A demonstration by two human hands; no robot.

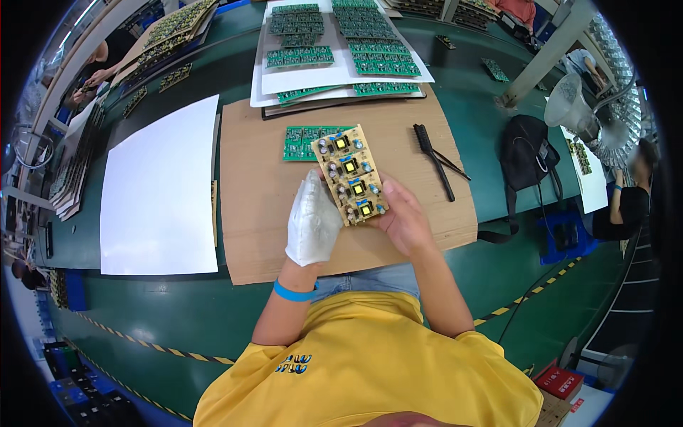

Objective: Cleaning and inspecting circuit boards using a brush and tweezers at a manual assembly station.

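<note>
Centrally, just in front of my body, I hold a tan circuit board (347,176) between both hands, its parts facing up and its top tilted to the left. It carries a row of four yellow-topped blocks, with small round parts alongside.

My left hand (311,222), in a white glove, lies along the board's lower left edge, fingers held together; I cannot tell where all the fingertips rest. My bare right hand (404,215) grips the lower right edge, thumb at the side, the other fingers curled partly out of sight. A blue band (294,292) circles my left wrist.

Beyond the board, a green circuit board (297,146) lies on a brown cardboard sheet (260,213), its right end hidden behind the one I hold. To the right, a black brush (442,177) lies on the cardboard beside a thin dark tool (457,168). Farther ahead, rows of green boards (299,57) rest on white sheets. A large white sheet (160,199) lies to the left, and a black bag (525,153) sits well to the right
</note>
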